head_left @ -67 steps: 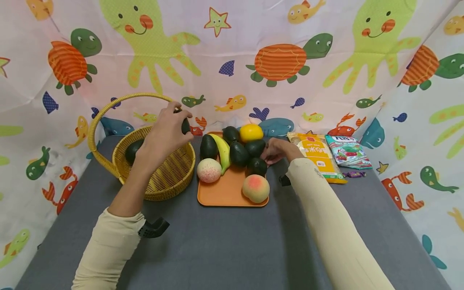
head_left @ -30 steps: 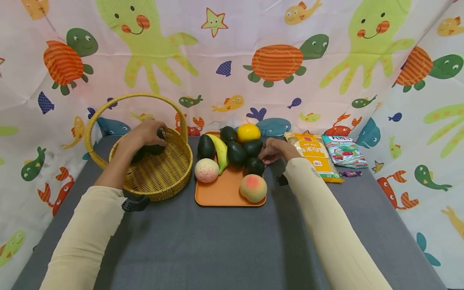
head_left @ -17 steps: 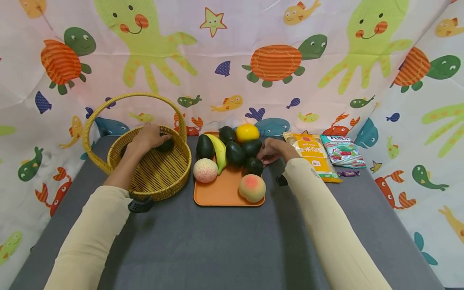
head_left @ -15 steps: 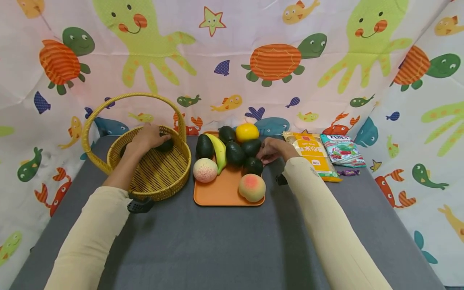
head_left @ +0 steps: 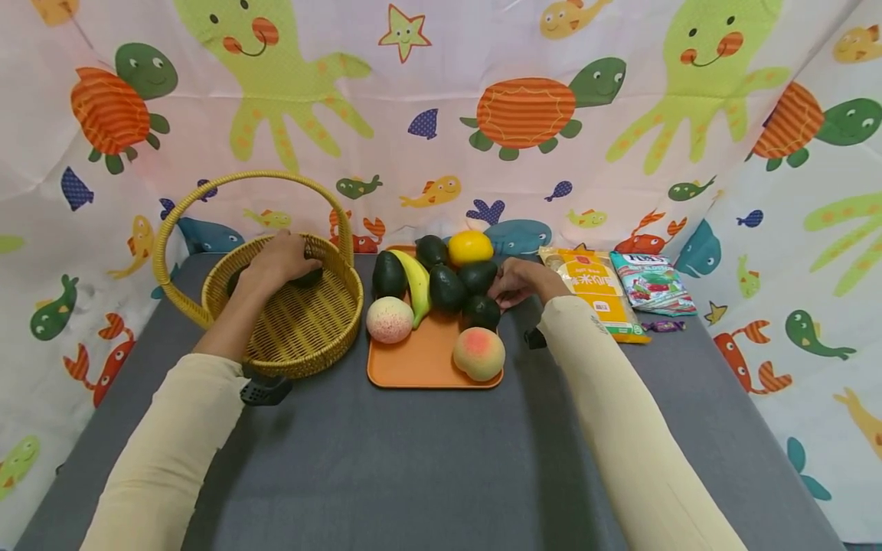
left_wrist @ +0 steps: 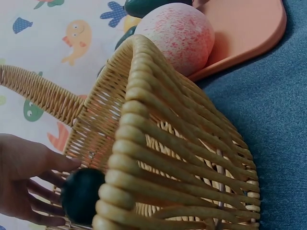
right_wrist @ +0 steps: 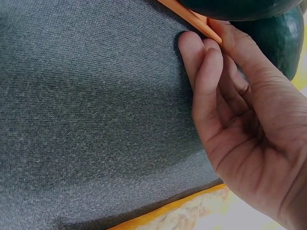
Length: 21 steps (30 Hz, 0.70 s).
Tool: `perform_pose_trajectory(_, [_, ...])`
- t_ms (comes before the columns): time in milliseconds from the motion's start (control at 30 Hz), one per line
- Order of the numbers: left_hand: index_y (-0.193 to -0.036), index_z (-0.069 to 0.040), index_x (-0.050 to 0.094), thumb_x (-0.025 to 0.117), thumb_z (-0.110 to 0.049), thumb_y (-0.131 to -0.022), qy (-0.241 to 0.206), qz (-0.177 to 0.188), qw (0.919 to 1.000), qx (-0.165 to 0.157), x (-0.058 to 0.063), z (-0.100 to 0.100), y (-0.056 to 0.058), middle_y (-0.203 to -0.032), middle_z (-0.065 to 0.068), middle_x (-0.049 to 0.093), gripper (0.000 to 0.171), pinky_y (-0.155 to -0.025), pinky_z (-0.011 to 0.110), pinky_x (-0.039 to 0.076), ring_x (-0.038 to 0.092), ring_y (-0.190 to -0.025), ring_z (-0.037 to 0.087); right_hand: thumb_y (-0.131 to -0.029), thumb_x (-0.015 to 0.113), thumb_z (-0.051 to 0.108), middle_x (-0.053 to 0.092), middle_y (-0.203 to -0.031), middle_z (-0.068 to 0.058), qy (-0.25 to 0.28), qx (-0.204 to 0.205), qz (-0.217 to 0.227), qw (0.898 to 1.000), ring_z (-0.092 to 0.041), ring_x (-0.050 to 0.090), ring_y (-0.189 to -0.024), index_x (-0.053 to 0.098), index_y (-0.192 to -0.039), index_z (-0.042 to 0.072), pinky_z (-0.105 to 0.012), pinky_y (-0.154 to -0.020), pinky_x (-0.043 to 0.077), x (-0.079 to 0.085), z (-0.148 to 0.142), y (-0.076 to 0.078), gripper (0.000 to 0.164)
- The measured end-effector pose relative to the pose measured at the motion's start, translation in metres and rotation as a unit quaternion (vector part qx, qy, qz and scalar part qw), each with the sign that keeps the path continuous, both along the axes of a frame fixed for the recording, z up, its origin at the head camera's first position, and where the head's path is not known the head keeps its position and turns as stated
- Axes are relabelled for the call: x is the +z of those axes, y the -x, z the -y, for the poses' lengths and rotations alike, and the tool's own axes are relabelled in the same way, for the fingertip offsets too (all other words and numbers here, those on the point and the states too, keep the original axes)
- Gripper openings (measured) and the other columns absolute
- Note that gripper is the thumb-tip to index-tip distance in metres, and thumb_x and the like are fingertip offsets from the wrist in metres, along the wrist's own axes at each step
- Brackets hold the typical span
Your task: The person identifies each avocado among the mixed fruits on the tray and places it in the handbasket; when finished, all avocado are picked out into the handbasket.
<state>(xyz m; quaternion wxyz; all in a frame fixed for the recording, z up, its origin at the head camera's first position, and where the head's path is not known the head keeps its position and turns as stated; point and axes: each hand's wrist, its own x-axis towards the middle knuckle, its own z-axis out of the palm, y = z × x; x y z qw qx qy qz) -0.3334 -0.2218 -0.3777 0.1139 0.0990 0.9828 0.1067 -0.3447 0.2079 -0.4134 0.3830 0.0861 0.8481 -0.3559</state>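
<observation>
Grey cloth desk [head_left: 427, 459], sea-creature curtain behind. Left hand [head_left: 279, 260] inside the wicker basket [head_left: 324, 325], fingers curled round a dark avocado [left_wrist: 81, 194] at the basket's far side; a second dark fruit seems to lie beside it, mostly hidden by the hand. Right hand [head_left: 520, 279] rests on the desk at the right edge of the orange tray [head_left: 420, 363], fingers loosely curled, tips touching the tray rim, holding nothing. Tray holds four avocados, a banana [head_left: 416, 279], a lemon [head_left: 470, 247], two peaches [head_left: 478, 353]. Right of the tray: yellow snack packet [head_left: 596, 295], green-red packet [head_left: 651, 283], small purple candy [head_left: 660, 326].
</observation>
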Motion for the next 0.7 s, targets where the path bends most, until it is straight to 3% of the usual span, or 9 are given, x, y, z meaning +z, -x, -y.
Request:
perform_pose_trajectory(133, [-0.11,0.012,0.066,0.061,-0.028,-0.106,-0.004,-0.02,0.9998,0.003,0.003,0.0,-0.005,-0.122,0.036,0.059,0.04,-0.092,0.058,0.049,0.053,-0.117,0.048,-0.094,0.075,0.005,0.07,-0.074,-0.005,-0.003,-0.001,-0.002,1.0,-0.012,0.07,-0.063,0.069,-0.093,0.001,-0.023,-0.073,0.062,0.0,0.001,-0.001,0.008])
perform_pose_trajectory(367, [-0.126,0.01,0.062,0.06,-0.031,-0.106,-0.033,-0.035,0.9986,0.023,0.012,-0.005,-0.02,-0.128,0.034,0.056,0.046,-0.095,0.061,0.049,0.053,-0.119,0.047,-0.094,0.076,0.007,0.071,-0.074,-0.004,-0.001,0.001,-0.007,1.0,-0.011,0.07,-0.063,0.068,-0.095,0.002,-0.024,-0.075,0.063,-0.006,-0.001,0.003,0.009])
perform_pose_trajectory(567, [-0.128,0.01,0.062,0.061,-0.032,-0.106,-0.038,-0.06,0.9974,0.012,0.021,-0.016,-0.033,-0.123,0.032,0.059,0.048,-0.095,0.059,0.049,0.056,-0.114,0.044,-0.093,0.077,0.009,0.071,-0.074,-0.004,-0.001,0.005,-0.011,1.0,-0.011,0.071,-0.065,0.07,-0.093,0.002,-0.025,-0.078,0.063,-0.011,-0.006,0.006,0.009])
perform_pose_trajectory(633, [-0.124,0.009,0.065,0.063,-0.033,-0.105,-0.038,-0.071,0.9967,0.01,0.024,-0.021,-0.041,-0.119,0.031,0.061,0.046,-0.09,0.058,0.051,0.058,-0.109,0.043,-0.093,0.077,0.008,0.071,-0.074,-0.004,0.002,0.005,-0.009,1.0,-0.011,0.071,-0.065,0.07,-0.094,0.002,-0.025,-0.077,0.063,-0.011,-0.006,0.006,0.009])
perform_pose_trajectory(700, [-0.109,0.007,0.068,0.064,-0.033,-0.104,-0.036,-0.088,0.9954,0.008,0.027,-0.026,-0.049,-0.107,0.027,0.062,0.041,-0.08,0.052,0.052,0.06,-0.096,0.039,-0.093,0.077,0.007,0.071,-0.074,-0.004,0.004,0.005,-0.006,1.0,-0.011,0.071,-0.065,0.07,-0.094,0.002,-0.025,-0.076,0.063,-0.011,-0.006,0.005,0.008])
